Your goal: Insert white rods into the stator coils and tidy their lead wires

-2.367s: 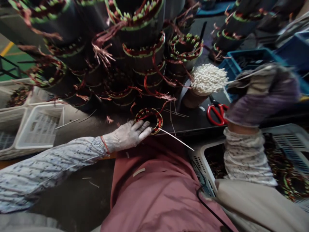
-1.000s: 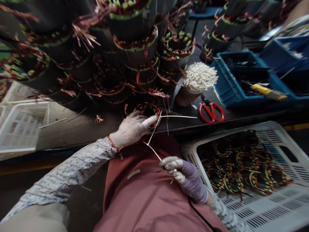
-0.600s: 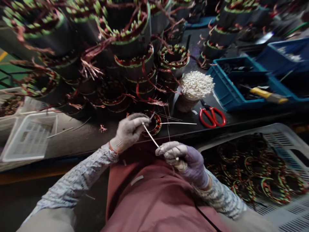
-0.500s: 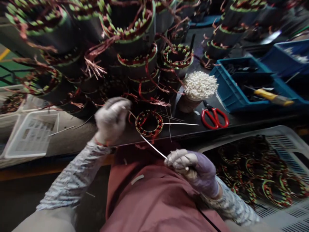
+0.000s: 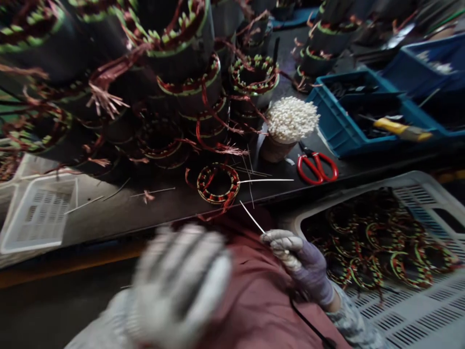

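Observation:
My left hand, in a pale glove and blurred by motion, is raised in the near left over the apron; its fingers are stretched out and nothing shows in them. My right hand, in a white and purple glove, pinches a thin white stick that points up and left toward the bench edge. Beyond it a ring-shaped stator with dark red windings lies flat at the bench's front edge, touched by neither hand. Another white stick juts rightward from its rim.
Stacked larger wound stators fill the back left. A bundle of white sticks stands upright in a holder. Red-handled scissors and a blue bin with a yellow-handled tool are beside it. A white crate holds several wound rings.
My left hand has left the ring's side and come down toward me, its fingers opening out. My right hand still pinches the white stick, slightly farther right. The view has shifted a little.

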`<action>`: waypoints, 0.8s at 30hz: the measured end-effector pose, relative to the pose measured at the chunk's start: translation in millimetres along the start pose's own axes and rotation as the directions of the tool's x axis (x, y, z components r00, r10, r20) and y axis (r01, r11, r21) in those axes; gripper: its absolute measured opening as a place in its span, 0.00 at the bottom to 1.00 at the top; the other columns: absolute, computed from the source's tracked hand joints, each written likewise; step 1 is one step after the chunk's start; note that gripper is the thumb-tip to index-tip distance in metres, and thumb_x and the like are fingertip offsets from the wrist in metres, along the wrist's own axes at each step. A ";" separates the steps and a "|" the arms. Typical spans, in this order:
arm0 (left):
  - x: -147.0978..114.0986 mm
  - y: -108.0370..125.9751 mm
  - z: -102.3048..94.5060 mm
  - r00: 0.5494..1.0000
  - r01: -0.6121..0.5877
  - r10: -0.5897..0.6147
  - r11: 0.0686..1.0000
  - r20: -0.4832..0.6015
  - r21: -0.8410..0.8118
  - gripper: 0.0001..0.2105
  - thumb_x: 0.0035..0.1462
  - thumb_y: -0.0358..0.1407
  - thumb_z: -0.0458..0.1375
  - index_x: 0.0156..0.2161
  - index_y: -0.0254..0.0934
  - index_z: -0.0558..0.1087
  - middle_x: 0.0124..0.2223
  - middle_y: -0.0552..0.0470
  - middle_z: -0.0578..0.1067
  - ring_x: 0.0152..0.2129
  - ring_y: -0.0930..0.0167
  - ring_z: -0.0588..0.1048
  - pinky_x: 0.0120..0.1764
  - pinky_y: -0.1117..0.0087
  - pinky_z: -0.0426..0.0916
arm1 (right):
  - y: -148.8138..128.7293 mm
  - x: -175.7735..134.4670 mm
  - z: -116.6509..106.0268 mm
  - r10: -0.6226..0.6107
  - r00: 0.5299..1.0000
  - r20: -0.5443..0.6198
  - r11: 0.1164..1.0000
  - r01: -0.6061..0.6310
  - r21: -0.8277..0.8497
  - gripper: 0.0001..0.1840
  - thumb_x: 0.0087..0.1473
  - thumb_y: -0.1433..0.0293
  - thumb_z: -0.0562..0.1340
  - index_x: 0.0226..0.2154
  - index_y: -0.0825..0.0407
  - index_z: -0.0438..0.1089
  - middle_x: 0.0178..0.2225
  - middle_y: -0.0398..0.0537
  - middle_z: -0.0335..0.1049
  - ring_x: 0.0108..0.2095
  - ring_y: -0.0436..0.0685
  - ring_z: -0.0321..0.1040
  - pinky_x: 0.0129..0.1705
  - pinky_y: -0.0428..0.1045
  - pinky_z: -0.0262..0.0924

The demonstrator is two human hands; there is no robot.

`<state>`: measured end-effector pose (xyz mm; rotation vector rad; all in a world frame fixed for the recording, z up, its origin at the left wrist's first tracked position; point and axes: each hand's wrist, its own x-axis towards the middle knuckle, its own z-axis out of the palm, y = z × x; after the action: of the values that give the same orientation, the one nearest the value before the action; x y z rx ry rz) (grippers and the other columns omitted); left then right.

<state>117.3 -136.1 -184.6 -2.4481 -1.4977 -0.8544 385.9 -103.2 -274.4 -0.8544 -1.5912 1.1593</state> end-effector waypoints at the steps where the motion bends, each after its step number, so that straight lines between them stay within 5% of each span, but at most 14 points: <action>1: 10.1 15.3 18.5 0.990 -0.137 0.134 0.985 0.040 0.100 0.21 0.53 0.31 0.54 0.54 0.43 0.69 0.57 0.51 0.69 0.54 0.60 0.67 0.55 0.55 0.61 | 0.2 3.0 1.1 -0.013 1.000 0.003 1.000 0.013 -0.005 0.11 0.55 0.78 0.58 0.38 0.48 0.70 0.40 0.50 0.74 0.42 0.57 0.72 0.40 0.52 0.71; 3: 33.1 24.3 59.0 0.988 -0.063 0.015 0.950 0.155 0.306 0.18 0.56 0.29 0.52 0.53 0.32 0.69 0.55 0.38 0.70 0.52 0.56 0.69 0.53 0.50 0.61 | -0.4 6.2 2.9 -0.054 0.998 0.027 0.999 0.054 -0.005 0.13 0.55 0.78 0.58 0.39 0.47 0.70 0.40 0.50 0.74 0.42 0.56 0.72 0.40 0.51 0.71; 5: 54.1 10.3 87.3 0.927 0.004 -0.139 0.932 0.348 0.361 0.18 0.57 0.25 0.49 0.53 0.30 0.68 0.49 0.35 0.74 0.45 0.59 0.74 0.51 0.52 0.64 | -1.4 5.8 3.3 -0.099 0.993 0.071 0.995 0.098 0.016 0.14 0.54 0.79 0.58 0.41 0.46 0.70 0.41 0.49 0.73 0.42 0.57 0.72 0.42 0.53 0.71; 9: 73.2 -29.8 88.3 0.772 0.046 -0.197 0.966 0.604 0.256 0.17 0.60 0.33 0.51 0.55 0.40 0.67 0.46 0.46 0.77 0.39 0.65 0.77 0.43 0.64 0.70 | 1.1 2.6 2.9 -0.124 0.986 0.115 0.992 0.120 0.040 0.16 0.54 0.79 0.58 0.43 0.46 0.69 0.41 0.49 0.73 0.43 0.57 0.72 0.45 0.55 0.69; 15: 69.8 -50.3 75.2 0.791 -0.105 -0.101 0.949 0.604 0.297 0.22 0.57 0.34 0.56 0.57 0.33 0.64 0.48 0.42 0.76 0.47 0.61 0.73 0.58 0.54 0.57 | 10.4 11.2 12.4 -0.134 0.982 0.134 0.987 0.119 0.108 0.15 0.55 0.80 0.57 0.43 0.47 0.68 0.42 0.50 0.72 0.44 0.56 0.71 0.44 0.54 0.68; 20: 74.1 -67.3 79.9 0.727 -0.240 0.074 0.959 0.683 0.152 0.28 0.54 0.39 0.59 0.59 0.29 0.61 0.40 0.42 0.79 0.40 0.62 0.76 0.52 0.62 0.65 | 10.5 17.9 22.5 -0.165 0.976 0.139 0.982 0.150 0.114 0.15 0.55 0.79 0.58 0.43 0.47 0.67 0.41 0.50 0.72 0.44 0.55 0.71 0.45 0.53 0.68; 24: 71.1 -67.3 83.2 0.784 -0.161 0.038 0.976 0.620 0.144 0.26 0.56 0.41 0.57 0.57 0.31 0.63 0.36 0.44 0.79 0.37 0.64 0.77 0.50 0.62 0.67 | 14.8 23.9 33.9 -0.175 0.977 0.123 0.983 0.165 0.081 0.13 0.55 0.78 0.58 0.41 0.48 0.68 0.41 0.50 0.73 0.43 0.54 0.71 0.43 0.51 0.69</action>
<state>116.4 -14.5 -226.2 -2.7588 -1.4962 0.1520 346.5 -86.6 -284.7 -0.5949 -1.6833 1.1594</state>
